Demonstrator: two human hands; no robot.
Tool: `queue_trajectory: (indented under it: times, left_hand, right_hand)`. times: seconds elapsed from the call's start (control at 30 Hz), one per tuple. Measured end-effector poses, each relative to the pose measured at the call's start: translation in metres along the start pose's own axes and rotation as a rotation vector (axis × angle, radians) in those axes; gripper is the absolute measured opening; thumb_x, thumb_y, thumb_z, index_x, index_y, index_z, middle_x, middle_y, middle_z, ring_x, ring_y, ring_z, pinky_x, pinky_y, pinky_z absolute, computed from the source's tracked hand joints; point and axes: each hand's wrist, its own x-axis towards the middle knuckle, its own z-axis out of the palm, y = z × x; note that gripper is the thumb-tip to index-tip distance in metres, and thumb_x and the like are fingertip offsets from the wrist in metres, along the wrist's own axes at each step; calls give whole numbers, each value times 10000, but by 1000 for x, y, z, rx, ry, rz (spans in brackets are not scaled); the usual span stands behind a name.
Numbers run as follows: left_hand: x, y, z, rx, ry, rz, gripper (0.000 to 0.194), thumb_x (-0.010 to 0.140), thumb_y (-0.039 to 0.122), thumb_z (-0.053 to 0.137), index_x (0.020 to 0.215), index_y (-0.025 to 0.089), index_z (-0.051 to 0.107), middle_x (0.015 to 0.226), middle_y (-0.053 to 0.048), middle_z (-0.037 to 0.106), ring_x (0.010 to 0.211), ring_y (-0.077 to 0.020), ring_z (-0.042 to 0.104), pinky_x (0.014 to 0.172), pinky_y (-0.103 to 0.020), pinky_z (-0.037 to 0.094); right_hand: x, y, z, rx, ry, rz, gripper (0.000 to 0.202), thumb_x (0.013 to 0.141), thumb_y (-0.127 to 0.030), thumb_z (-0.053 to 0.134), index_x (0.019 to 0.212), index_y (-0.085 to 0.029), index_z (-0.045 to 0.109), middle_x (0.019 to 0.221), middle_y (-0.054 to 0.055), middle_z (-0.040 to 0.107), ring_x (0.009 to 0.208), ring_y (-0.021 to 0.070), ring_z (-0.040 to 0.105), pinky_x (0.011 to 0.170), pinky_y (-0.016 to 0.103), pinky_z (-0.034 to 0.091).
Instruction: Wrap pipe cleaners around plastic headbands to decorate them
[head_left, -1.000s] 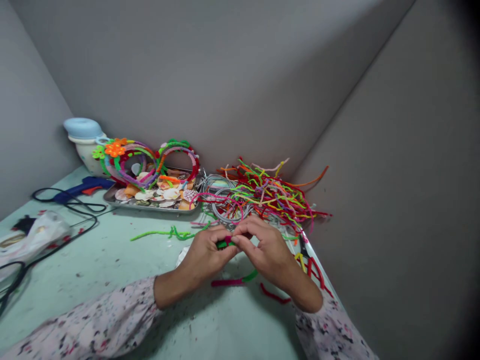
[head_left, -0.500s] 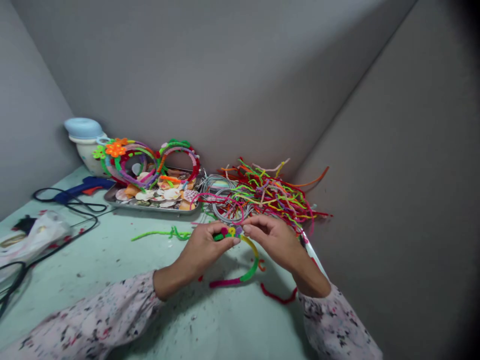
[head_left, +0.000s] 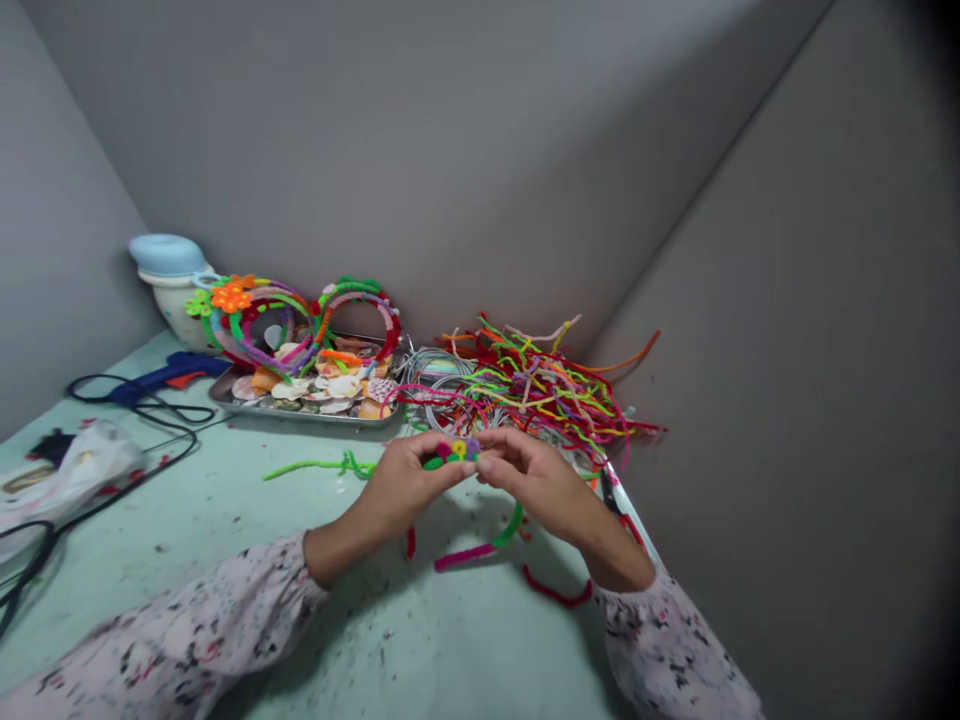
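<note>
Between my two hands is a pipe-cleaner headband [head_left: 465,556], its curved end showing magenta and green below my fingers. Small curled flowers [head_left: 460,450] in dark pink, yellow and purple sit along its top. My left hand [head_left: 409,475] pinches the band on the flowers' left side, thumb in front. From the right, my right hand [head_left: 536,475] closes thumb and fingers on the band beside the purple flower. My fingers hide part of the band. A dark red pipe-cleaner piece [head_left: 556,592] lies on the table under my right wrist.
A heap of coloured pipe cleaners [head_left: 540,385] lies at the back right, beside coiled grey wire [head_left: 442,375]. Finished headbands [head_left: 262,325] lean on a metal tray [head_left: 315,418] of shells. Left are a blue glue gun [head_left: 169,375], a black cord [head_left: 176,430], a lidded container [head_left: 169,262] and a plastic bag [head_left: 105,460].
My right hand has moved left, closer to my left hand, and now grips the band by the purple flower. The band has turned slightly, its magenta end shifting right.
</note>
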Motion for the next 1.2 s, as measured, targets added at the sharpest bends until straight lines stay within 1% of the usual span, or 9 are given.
queue_trajectory:
  times: [0.1,0.13,0.2,0.3,0.47,0.6,0.87,1.03,1.2]
  left_hand:
    - [6,-13,-4,-192,-11,-102,337,752,396,671,982,149,671,649,13,568,570,-106,468,513,-209,347]
    - [8,-18,-4,-258,-27,-123,349,777,425,646,975,138,666,606,22,539,542,-100,452,507,-210,338]
    - [11,-30,-4,-340,-47,-149,359,831,468,572,834,120,662,591,5,551,533,-99,463,519,-221,347]
    - [14,-39,-3,-368,-20,-197,377,801,489,601,751,118,642,604,-11,580,525,-103,478,517,-229,354]
    - [14,-32,-4,-331,23,-162,360,796,479,610,822,123,659,601,1,558,542,-109,482,528,-226,355]
    - [13,-26,-4,-281,37,-127,357,786,488,618,804,136,676,601,6,558,553,-112,478,541,-232,371]
    - [11,-28,-6,-242,84,-117,341,789,468,631,770,132,682,585,8,563,558,-106,485,553,-231,375]
    - [12,-26,-5,-394,36,-153,329,784,455,646,793,127,670,620,0,593,565,-104,523,546,-226,398]
    - [15,-26,-5,-565,-27,-218,275,801,393,645,847,123,671,814,-40,659,635,-114,619,510,-196,416]
  right_hand:
    - [7,12,2,54,-32,49,277,808,-377,623,1000,-182,668,759,10,657,684,136,594,631,259,450]
    - [9,17,3,60,-20,69,261,810,-374,618,967,-173,674,740,6,651,652,128,585,601,249,436]
    - [14,24,5,69,5,91,248,812,-373,615,935,-166,675,735,1,648,618,118,576,560,234,407]
    - [17,32,9,105,-7,77,271,835,-422,583,886,-170,668,738,-1,652,607,112,578,537,224,391]
    - [18,35,13,159,-6,83,333,851,-483,546,883,-175,667,661,-16,631,502,85,528,464,210,336]
    - [17,31,15,196,-12,100,333,832,-460,575,967,-173,677,611,-28,608,473,80,504,452,208,334]
    - [15,26,21,351,3,124,264,811,-394,606,904,-156,674,523,-54,542,436,67,441,454,202,329]
    - [15,27,21,398,-10,140,239,819,-398,604,797,-163,642,536,-52,534,440,60,424,453,198,313]
    - [15,31,22,428,31,141,258,809,-414,618,806,-157,627,568,-48,530,475,60,432,472,192,325]
